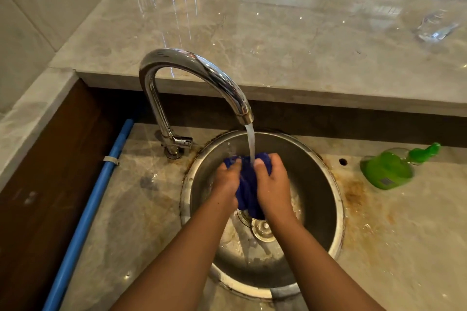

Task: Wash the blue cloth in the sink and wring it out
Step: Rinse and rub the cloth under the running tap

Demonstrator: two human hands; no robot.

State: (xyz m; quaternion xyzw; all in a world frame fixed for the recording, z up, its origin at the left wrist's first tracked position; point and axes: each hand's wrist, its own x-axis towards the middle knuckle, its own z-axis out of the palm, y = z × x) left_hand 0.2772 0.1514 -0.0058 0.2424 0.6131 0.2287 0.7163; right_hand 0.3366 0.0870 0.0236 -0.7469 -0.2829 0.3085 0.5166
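Holds the blue cloth [249, 185] bunched between the left hand [227, 180] and the right hand [275, 185], inside the bowl of the sink [338, 199]. Curls the fingers [276, 159] of both hands tight round the wad, with the thumbs on top and close together, leaving no slack in either grip.

Positions the wad directly under the water stream [250, 142] from the tap [197, 68], to take the flow on the fabric just between the thumbs and soak it through. Lets the lower end of the cloth hang below the fingers, above the drain [263, 229], to send run-off straight down. Brings both forearms in low and converging, probably for rubbing one handful against the other.

Judged step: washing under running water, wringing not yet done. Calls next, in all likelihood, for opposite twists of the two grips, with the wad held over the bowl to spare the table [404, 247].

Right of the fingers, well apart, on the table: green bottle [386, 171], possibly soap, untouched. Far beyond the fingers and to the right, on the raised ledge: clear glass item [437, 26], blurred. Left of the fingers, along the table edge: blue pipe [96, 197].
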